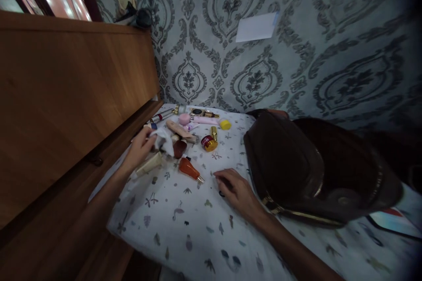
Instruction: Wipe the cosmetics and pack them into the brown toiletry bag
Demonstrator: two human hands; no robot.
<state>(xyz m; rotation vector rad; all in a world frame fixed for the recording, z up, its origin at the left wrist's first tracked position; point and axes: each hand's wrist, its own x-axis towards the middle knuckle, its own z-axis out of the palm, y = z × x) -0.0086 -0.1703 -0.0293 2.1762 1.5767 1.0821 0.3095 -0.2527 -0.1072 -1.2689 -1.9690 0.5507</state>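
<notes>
The left hand (142, 145), fingers curled, pinches crumpled white tissue (162, 140) left of the glossy orange teardrop bottle (189, 168). Right of that bottle, the right hand (233, 186) hovers empty, loosely curled, near the smooth dark-brown bag (286, 162).

Bag (285, 158) right of jar (209, 143), wall (217, 52) behind

Patterned white cloth surface (198, 228), perhaps bed; on it cosmetics (189, 169); dark brown bag (290, 162); crumpled white tissue (164, 140).
</notes>
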